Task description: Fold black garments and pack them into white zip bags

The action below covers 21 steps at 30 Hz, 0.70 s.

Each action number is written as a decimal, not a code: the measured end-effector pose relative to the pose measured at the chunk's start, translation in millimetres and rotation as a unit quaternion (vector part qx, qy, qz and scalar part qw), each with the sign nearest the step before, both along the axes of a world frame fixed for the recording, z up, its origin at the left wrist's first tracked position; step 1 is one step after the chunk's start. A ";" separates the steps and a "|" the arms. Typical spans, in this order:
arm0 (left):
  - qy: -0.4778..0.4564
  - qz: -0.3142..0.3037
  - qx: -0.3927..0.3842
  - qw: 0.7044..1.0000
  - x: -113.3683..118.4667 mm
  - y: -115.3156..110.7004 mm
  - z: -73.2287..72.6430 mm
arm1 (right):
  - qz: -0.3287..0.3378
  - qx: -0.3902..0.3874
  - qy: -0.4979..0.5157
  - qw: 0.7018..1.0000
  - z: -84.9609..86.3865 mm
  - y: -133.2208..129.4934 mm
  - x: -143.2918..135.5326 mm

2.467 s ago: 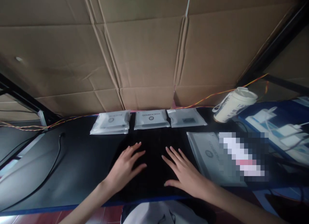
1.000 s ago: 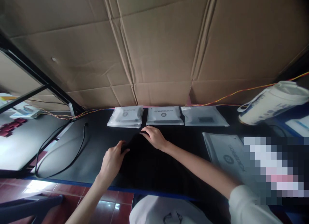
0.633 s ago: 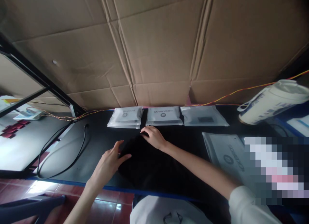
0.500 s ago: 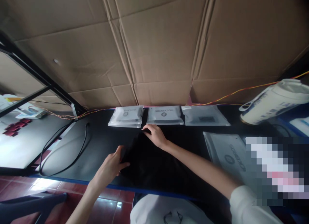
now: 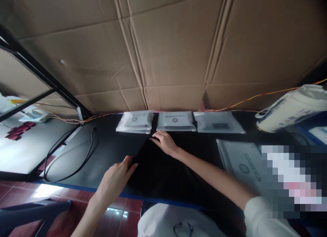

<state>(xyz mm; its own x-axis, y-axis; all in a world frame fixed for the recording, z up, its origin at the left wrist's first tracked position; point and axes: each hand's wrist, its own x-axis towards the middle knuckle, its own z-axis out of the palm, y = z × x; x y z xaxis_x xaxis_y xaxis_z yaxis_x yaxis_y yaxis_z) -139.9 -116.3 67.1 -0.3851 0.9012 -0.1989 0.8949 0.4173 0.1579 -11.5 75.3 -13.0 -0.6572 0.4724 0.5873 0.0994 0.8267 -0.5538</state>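
Note:
A piece of black fabric point(image 5: 158, 165) lies on the dark tabletop in front of me; its outline blends into the surface. My left hand point(image 5: 121, 170) pinches the fabric's left edge between thumb and fingers. Farther back, my right hand point(image 5: 165, 141) has its fingers closed on the far corner of the same fabric. Just beyond the right hand lies a white zip pouch printed ROCKBROS point(image 5: 175, 121). Beside it on the left are stacked white pouches point(image 5: 135, 122), and on the right a frosted pouch with a dark patch point(image 5: 218, 123).
More printed frosted bags point(image 5: 238, 162) lie to the right, partly under a blurred-out area. A tall white cup point(image 5: 288, 109) stands at the back right. A black cable point(image 5: 88, 158) loops on the left. Cardboard point(image 5: 173, 53) walls the back, and a dark stool point(image 5: 35, 213) stands below left.
The left thumb has closed onto the fabric's edge, and that edge now looks straighter between both hands. The right hand stays at the far corner. The camera view has shifted slightly.

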 end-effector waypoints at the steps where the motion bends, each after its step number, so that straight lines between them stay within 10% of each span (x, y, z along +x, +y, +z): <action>1: 0.020 0.000 0.005 1.000 3.6 6.1 -1.5 | 0.001 0.004 0.001 1.000 0.1 0.0 0.2; 15: 0.078 0.024 -0.054 0.995 -2.2 29.9 5.8 | 0.016 0.099 0.018 0.995 15.8 -12.6 3.5; 21: 0.043 -0.002 -0.044 0.998 -3.4 34.6 7.7 | 0.155 0.165 -0.146 0.963 27.9 -49.3 8.3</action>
<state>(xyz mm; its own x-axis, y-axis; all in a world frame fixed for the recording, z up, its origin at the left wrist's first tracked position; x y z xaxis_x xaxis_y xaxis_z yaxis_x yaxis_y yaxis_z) -143.2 -81.7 74.8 -0.4008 0.8831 -0.2438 0.9052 0.4228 0.0434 -3.2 26.0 14.9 -0.8962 0.0461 0.4413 -0.0695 0.9677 -0.2423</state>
